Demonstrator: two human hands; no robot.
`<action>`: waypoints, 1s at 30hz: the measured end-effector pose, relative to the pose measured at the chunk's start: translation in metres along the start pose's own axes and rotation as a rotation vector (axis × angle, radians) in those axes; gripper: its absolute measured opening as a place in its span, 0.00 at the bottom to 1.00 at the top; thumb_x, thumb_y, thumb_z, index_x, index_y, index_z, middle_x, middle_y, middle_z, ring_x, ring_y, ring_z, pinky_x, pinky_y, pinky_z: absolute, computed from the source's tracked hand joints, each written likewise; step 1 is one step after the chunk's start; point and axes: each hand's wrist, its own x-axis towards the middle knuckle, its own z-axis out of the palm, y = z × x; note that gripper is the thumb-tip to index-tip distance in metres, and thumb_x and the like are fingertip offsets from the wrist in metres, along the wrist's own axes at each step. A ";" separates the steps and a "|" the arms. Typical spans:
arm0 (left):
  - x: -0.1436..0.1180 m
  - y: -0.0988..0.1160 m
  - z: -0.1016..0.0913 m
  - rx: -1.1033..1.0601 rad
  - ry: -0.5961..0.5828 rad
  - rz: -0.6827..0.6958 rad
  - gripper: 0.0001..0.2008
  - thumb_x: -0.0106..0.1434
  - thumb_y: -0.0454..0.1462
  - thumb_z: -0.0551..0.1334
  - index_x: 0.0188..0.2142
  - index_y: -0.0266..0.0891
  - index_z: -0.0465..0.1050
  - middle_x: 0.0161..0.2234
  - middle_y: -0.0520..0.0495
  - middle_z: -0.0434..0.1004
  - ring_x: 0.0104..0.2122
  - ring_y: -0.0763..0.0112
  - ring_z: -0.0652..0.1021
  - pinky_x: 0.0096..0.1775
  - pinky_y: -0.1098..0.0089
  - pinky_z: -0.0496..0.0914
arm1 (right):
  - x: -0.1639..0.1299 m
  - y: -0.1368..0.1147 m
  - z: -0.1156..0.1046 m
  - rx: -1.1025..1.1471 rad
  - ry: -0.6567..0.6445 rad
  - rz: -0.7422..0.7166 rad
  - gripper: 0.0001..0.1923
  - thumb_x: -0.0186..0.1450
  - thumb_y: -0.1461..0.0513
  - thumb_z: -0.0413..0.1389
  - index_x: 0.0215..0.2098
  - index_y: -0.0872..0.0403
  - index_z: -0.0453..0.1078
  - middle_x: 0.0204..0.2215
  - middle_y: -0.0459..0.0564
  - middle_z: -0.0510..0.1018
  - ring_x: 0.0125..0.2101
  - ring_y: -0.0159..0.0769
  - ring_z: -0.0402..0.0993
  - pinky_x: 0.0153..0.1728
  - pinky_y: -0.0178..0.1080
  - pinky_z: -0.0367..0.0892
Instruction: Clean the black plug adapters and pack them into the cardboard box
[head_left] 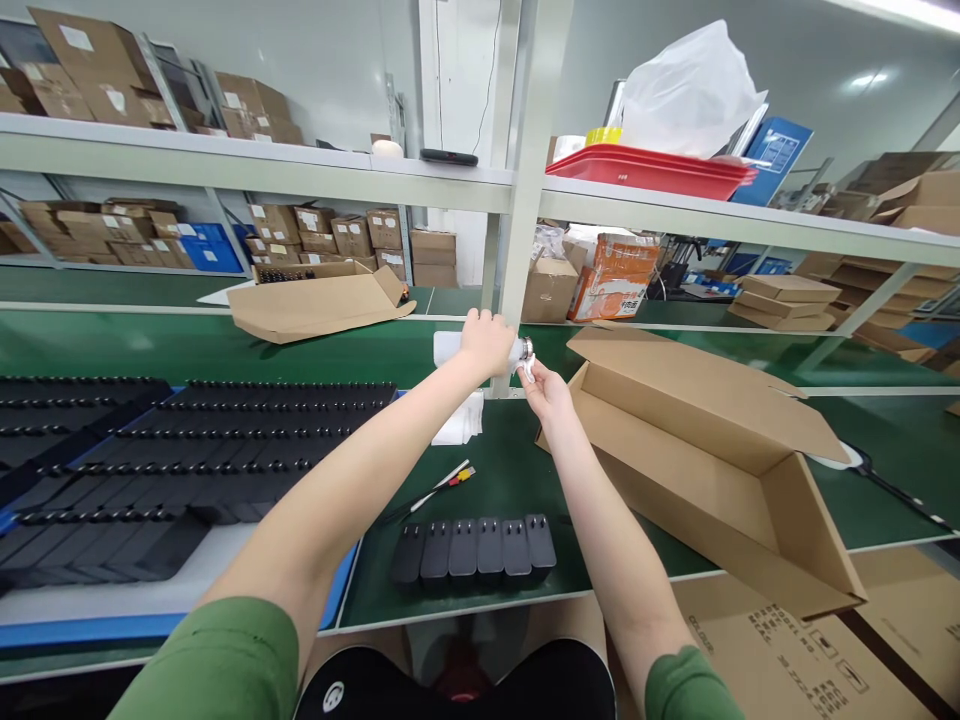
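Observation:
My left hand is wrapped from above round a white bottle that lies sideways, its silvery top pointing right. At that top, my right hand pinches a thin white cloth against or close beside the bottle's end. Part of the bottle's body is hidden under my left fingers. Below it on the green bench lies a small pile of white cloths. Nearer to me are a cable with red and yellow plugs and a row of several black plug adapters.
A long open cardboard box stands at my right. Many black adapters fill blue-edged trays at my left. A steel post rises just behind my hands. The shelf above carries a red tray. Another opened carton lies behind.

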 end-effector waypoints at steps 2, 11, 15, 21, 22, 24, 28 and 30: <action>-0.001 -0.003 0.002 -0.039 -0.012 -0.021 0.23 0.55 0.37 0.66 0.51 0.32 0.73 0.50 0.34 0.70 0.53 0.48 0.68 0.53 0.56 0.58 | -0.001 -0.002 0.000 -0.021 -0.003 -0.006 0.14 0.66 0.78 0.45 0.43 0.65 0.69 0.43 0.53 0.76 0.40 0.29 0.75 0.38 0.30 0.74; -0.011 -0.005 0.049 -0.362 -0.005 -0.174 0.27 0.58 0.50 0.63 0.51 0.36 0.70 0.47 0.37 0.74 0.47 0.49 0.75 0.49 0.54 0.66 | -0.007 -0.020 0.000 -0.118 0.051 -0.045 0.16 0.63 0.79 0.45 0.42 0.64 0.69 0.43 0.54 0.75 0.40 0.30 0.75 0.38 0.31 0.74; -0.009 0.001 0.068 -0.558 0.065 -0.258 0.27 0.59 0.51 0.62 0.52 0.37 0.68 0.49 0.38 0.74 0.48 0.51 0.75 0.46 0.58 0.68 | -0.014 -0.026 -0.003 -0.118 0.032 -0.057 0.15 0.64 0.78 0.45 0.42 0.64 0.69 0.45 0.54 0.75 0.42 0.29 0.75 0.41 0.31 0.74; -0.009 0.021 0.104 -0.887 0.076 -0.371 0.25 0.59 0.48 0.64 0.51 0.37 0.66 0.49 0.42 0.75 0.48 0.60 0.76 0.42 0.67 0.71 | -0.048 -0.032 -0.017 -0.213 -0.095 -0.041 0.17 0.62 0.76 0.48 0.41 0.59 0.75 0.52 0.52 0.75 0.46 0.31 0.76 0.46 0.32 0.74; -0.010 0.025 0.111 -0.921 0.075 -0.368 0.24 0.58 0.46 0.65 0.50 0.37 0.66 0.49 0.42 0.75 0.48 0.60 0.76 0.42 0.67 0.71 | -0.058 -0.033 -0.020 -0.229 -0.108 -0.027 0.17 0.62 0.75 0.49 0.41 0.59 0.75 0.52 0.52 0.75 0.46 0.33 0.76 0.47 0.33 0.74; -0.013 0.030 0.122 -0.975 0.082 -0.345 0.24 0.57 0.44 0.66 0.49 0.37 0.66 0.49 0.43 0.75 0.47 0.61 0.77 0.43 0.68 0.71 | -0.079 -0.034 -0.026 -0.253 -0.129 -0.006 0.16 0.61 0.74 0.51 0.42 0.59 0.76 0.52 0.54 0.75 0.46 0.35 0.76 0.47 0.34 0.74; -0.012 0.029 0.135 -1.032 0.094 -0.290 0.25 0.57 0.44 0.66 0.50 0.37 0.66 0.49 0.44 0.75 0.48 0.61 0.76 0.45 0.67 0.71 | -0.128 -0.033 -0.041 -0.278 -0.173 0.022 0.15 0.58 0.71 0.60 0.44 0.60 0.78 0.48 0.56 0.77 0.43 0.38 0.77 0.45 0.36 0.76; -0.011 0.025 0.137 -1.040 0.088 -0.264 0.27 0.57 0.44 0.67 0.53 0.36 0.65 0.51 0.43 0.74 0.49 0.61 0.76 0.48 0.66 0.71 | -0.150 -0.032 -0.048 -0.305 -0.230 0.042 0.15 0.57 0.68 0.64 0.44 0.58 0.78 0.45 0.55 0.78 0.42 0.36 0.78 0.43 0.34 0.76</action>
